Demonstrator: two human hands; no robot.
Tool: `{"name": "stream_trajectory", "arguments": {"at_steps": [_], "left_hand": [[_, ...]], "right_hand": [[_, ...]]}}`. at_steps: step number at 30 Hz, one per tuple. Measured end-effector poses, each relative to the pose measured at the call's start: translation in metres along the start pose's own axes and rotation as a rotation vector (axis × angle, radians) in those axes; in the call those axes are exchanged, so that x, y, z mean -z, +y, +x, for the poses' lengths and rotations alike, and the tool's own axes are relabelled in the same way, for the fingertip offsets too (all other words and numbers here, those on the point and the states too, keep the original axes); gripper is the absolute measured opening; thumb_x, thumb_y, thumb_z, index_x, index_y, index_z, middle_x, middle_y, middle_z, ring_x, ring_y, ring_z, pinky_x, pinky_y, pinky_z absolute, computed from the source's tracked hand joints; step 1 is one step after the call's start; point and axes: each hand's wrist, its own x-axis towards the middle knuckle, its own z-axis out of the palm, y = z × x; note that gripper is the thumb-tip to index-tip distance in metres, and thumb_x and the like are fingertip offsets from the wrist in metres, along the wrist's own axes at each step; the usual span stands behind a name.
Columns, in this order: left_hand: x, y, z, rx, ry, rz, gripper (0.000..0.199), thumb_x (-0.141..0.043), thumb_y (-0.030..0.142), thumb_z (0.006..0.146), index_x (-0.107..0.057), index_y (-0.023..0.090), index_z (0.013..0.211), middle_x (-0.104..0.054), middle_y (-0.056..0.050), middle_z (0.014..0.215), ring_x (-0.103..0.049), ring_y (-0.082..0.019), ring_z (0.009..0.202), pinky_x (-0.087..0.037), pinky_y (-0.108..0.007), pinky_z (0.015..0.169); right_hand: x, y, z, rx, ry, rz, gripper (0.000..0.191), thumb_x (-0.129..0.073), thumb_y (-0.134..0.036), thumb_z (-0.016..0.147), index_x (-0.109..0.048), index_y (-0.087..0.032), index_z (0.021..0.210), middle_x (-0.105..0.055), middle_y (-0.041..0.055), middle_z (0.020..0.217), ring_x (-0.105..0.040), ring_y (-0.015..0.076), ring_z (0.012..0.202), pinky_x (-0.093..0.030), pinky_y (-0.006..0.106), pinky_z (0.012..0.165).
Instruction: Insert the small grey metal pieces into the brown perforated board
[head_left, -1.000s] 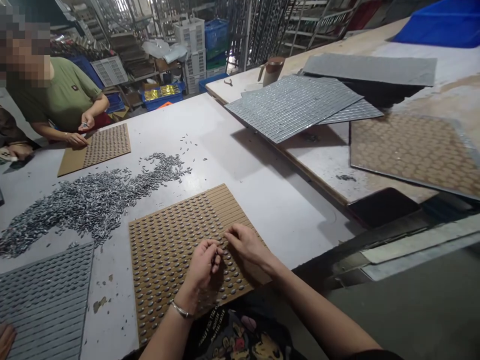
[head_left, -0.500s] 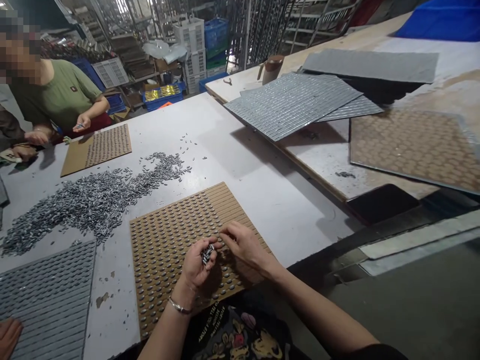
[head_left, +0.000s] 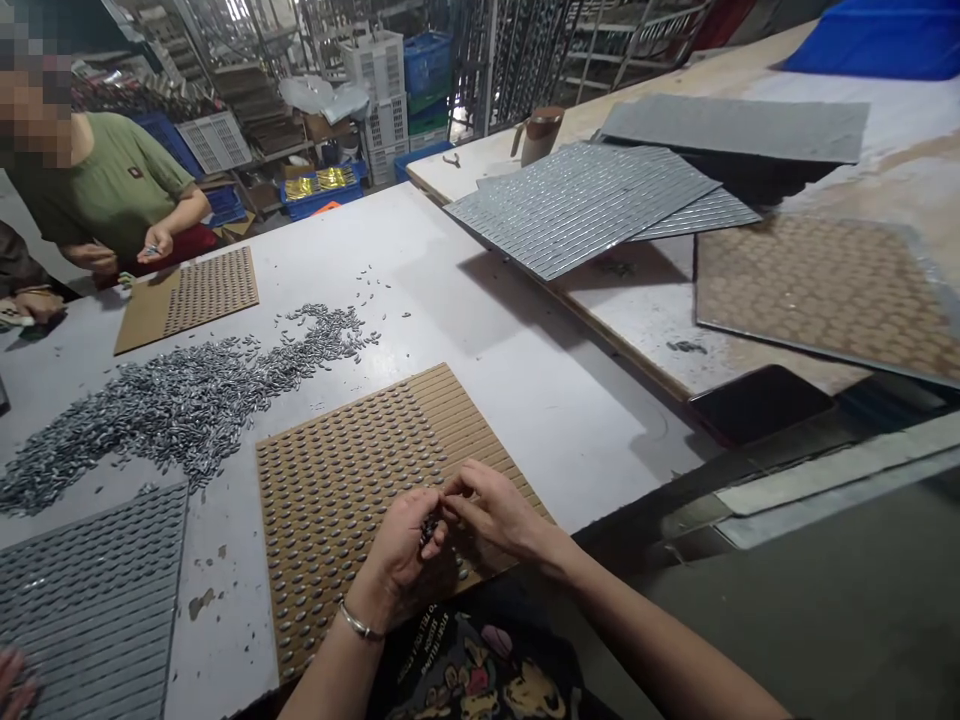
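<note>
My left hand [head_left: 407,538] is cupped over the lower part of a brown ridged board [head_left: 480,430], its fingers curled round a small heap of shiny grey oval pieces [head_left: 428,528]. Against its fingertips, my right hand [head_left: 491,508] is closed in a pinch; whatever lies between those fingertips is too small or hidden to make out. Rows of the same grey pieces sit along the board's left and middle part, while the strip at its right shows bare ridges. Both hands cover some of the lower rows.
Beyond the board lies a long pile of loose grey pieces [head_left: 187,400]. A grey ridged board [head_left: 97,600] is at lower left, near another person's hand. Across the table, a person in green [head_left: 135,180] handles pieces beside a second brown board [head_left: 142,315]. Stacked silver panels [head_left: 585,205] overhang at right.
My left hand has turned and moved slightly right, so its pieces show less. My right hand has come down a little to meet it. The view has shifted slightly.
</note>
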Motion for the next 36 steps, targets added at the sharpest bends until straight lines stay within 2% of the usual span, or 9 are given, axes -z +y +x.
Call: {"name": "stream_trajectory", "arguments": {"at_steps": [4,8,11,16,21,24,30,33,36], "left_hand": [[0.001,-0.004,-0.002,-0.031,0.035,0.031,0.037,-0.074,0.044,0.072,-0.053,0.016,0.083,-0.056,0.003,0.066,-0.035,-0.001,0.040,-0.014,-0.015,0.035],[0.002,-0.007,-0.001,-0.122,0.116,0.165,0.033,-0.073,0.042,0.073,-0.054,0.016,0.080,-0.047,0.007,0.050,-0.031,-0.003,0.038,-0.018,-0.017,0.038],[0.002,-0.008,0.001,-0.151,0.126,0.191,0.032,-0.072,0.042,0.074,-0.055,0.016,0.079,-0.045,0.007,0.048,-0.032,-0.004,0.038,-0.020,-0.017,0.038],[0.002,-0.008,0.003,-0.178,0.152,0.174,0.030,-0.071,0.040,0.073,-0.055,0.016,0.082,-0.050,0.006,0.053,-0.033,-0.003,0.039,-0.020,-0.017,0.038],[0.004,0.001,0.001,-0.174,0.159,-0.050,0.029,-0.071,0.032,0.071,-0.055,0.015,0.089,-0.064,-0.002,0.075,-0.042,-0.004,0.046,-0.021,-0.014,0.036],[0.009,0.007,0.000,-0.149,0.163,-0.139,0.030,-0.071,0.026,0.068,-0.056,0.013,0.091,-0.065,-0.005,0.077,-0.045,-0.005,0.049,-0.025,-0.014,0.036],[0.011,0.007,-0.003,-0.155,0.146,-0.068,0.036,-0.071,0.040,0.074,-0.053,0.016,0.094,-0.066,-0.003,0.075,-0.043,-0.005,0.043,-0.021,-0.013,0.032],[0.011,0.004,-0.003,-0.169,0.139,-0.062,0.039,-0.071,0.047,0.074,-0.051,0.017,0.086,-0.064,-0.001,0.072,-0.038,-0.003,0.040,-0.018,-0.013,0.031],[0.011,0.001,0.000,-0.149,0.173,-0.094,0.040,-0.074,0.047,0.071,-0.054,0.014,0.084,-0.056,0.004,0.063,-0.034,-0.001,0.038,-0.016,-0.013,0.031]], "right_hand": [[-0.004,0.003,-0.005,-0.113,0.018,0.143,0.012,-0.055,-0.027,0.089,-0.063,-0.019,0.084,-0.064,0.0021,0.081,-0.058,0.0149,0.076,-0.043,0.026,0.068],[-0.004,0.003,-0.007,-0.248,0.004,0.204,0.022,-0.055,-0.034,0.088,-0.063,-0.017,0.076,-0.063,0.0003,0.070,-0.056,0.0132,0.066,-0.041,0.023,0.059],[0.001,0.000,-0.003,-0.284,-0.069,0.238,0.022,-0.055,-0.033,0.087,-0.063,-0.016,0.075,-0.061,-0.0008,0.069,-0.053,0.0122,0.064,-0.039,0.022,0.057],[0.004,0.000,0.004,-0.271,-0.140,0.230,0.018,-0.056,-0.030,0.086,-0.064,-0.016,0.078,-0.063,-0.0009,0.070,-0.053,0.0117,0.064,-0.038,0.021,0.056],[0.001,0.017,0.016,-0.238,0.032,-0.047,0.018,-0.051,-0.026,0.089,-0.058,-0.018,0.075,-0.062,0.0002,0.072,-0.053,0.0132,0.067,-0.037,0.024,0.060],[0.000,0.027,0.027,-0.265,0.043,-0.195,0.016,-0.050,-0.021,0.088,-0.058,-0.018,0.075,-0.063,0.0014,0.075,-0.053,0.0139,0.069,-0.036,0.025,0.063],[-0.010,0.034,0.036,-0.336,0.022,-0.335,0.014,-0.052,-0.021,0.088,-0.060,-0.018,0.078,-0.064,0.0041,0.078,-0.055,0.0156,0.072,-0.035,0.026,0.064],[-0.009,0.023,0.030,-0.311,0.091,-0.295,0.008,-0.053,-0.021,0.088,-0.060,-0.018,0.091,-0.064,0.0034,0.079,-0.055,0.0156,0.070,-0.037,0.026,0.064],[-0.004,0.003,0.016,-0.164,0.119,-0.111,0.009,-0.053,-0.025,0.090,-0.060,-0.019,0.089,-0.064,0.0020,0.078,-0.056,0.0149,0.070,-0.041,0.026,0.066]]}}
